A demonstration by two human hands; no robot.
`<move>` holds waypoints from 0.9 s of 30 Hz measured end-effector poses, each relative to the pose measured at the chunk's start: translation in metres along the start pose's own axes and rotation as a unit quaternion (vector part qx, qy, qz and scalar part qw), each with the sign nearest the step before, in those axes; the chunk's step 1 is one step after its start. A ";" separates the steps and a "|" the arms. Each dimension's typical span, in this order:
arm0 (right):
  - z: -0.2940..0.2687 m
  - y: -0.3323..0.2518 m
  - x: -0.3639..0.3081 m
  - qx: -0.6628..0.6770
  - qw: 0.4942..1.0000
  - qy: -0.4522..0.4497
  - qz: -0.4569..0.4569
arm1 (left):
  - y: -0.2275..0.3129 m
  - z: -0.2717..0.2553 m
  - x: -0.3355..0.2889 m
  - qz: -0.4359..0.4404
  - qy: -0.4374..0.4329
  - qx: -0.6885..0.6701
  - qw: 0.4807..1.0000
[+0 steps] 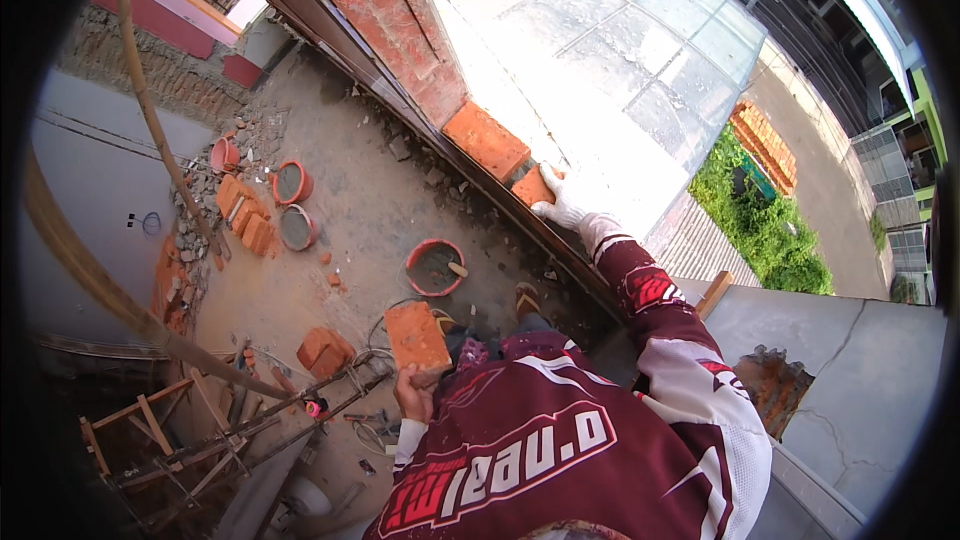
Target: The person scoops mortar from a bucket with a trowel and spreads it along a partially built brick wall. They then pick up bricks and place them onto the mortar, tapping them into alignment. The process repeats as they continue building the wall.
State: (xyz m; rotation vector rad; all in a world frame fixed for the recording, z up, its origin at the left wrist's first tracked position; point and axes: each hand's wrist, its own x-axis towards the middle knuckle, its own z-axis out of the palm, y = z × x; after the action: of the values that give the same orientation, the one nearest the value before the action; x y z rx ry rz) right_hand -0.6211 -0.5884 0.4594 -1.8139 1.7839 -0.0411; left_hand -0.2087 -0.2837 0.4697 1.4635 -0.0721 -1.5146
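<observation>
My bare left hand (414,398) is closed round the lower end of an orange brick (418,335), held beside my body above the floor. My right hand (570,198), in a white glove, grips the end of a smaller brick piece (530,186) on the narrow wall top. Its thumb and fingers lie on two sides of the piece, partly covering it. Just beyond, a whole brick (487,140) sits on the same wall top, against a red-stained column (390,20). Grey material shows between the two.
Near my feet stands a red bucket of mortar (434,291) with a handle sticking out. More mortar buckets (293,182) and brick piles (245,216) lie further left. Bamboo poles (140,70) and a wooden frame (165,430) cross the left side. Beyond the wall spreads a translucent roof (640,50).
</observation>
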 end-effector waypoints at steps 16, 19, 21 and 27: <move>0.003 0.005 -0.009 0.026 1.000 0.018 0.005 | 0.016 0.010 0.013 0.020 -0.047 0.053 0.997; 0.004 0.007 -0.006 0.059 0.998 0.004 0.001 | 0.021 0.010 0.014 0.022 -0.065 0.060 0.996; 0.007 0.012 -0.001 0.079 0.997 0.013 -0.006 | 0.025 0.014 0.013 0.030 -0.068 0.062 0.995; 0.019 0.022 -0.012 0.308 0.910 0.278 -0.011 | 0.060 0.069 0.000 0.103 -0.091 0.073 0.988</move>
State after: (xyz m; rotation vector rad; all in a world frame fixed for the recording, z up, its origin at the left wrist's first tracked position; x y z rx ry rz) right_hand -0.6339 -0.5686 0.4389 -1.4190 1.8101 -1.1031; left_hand -0.2280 -0.3535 0.5264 1.3799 -0.4387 -1.4938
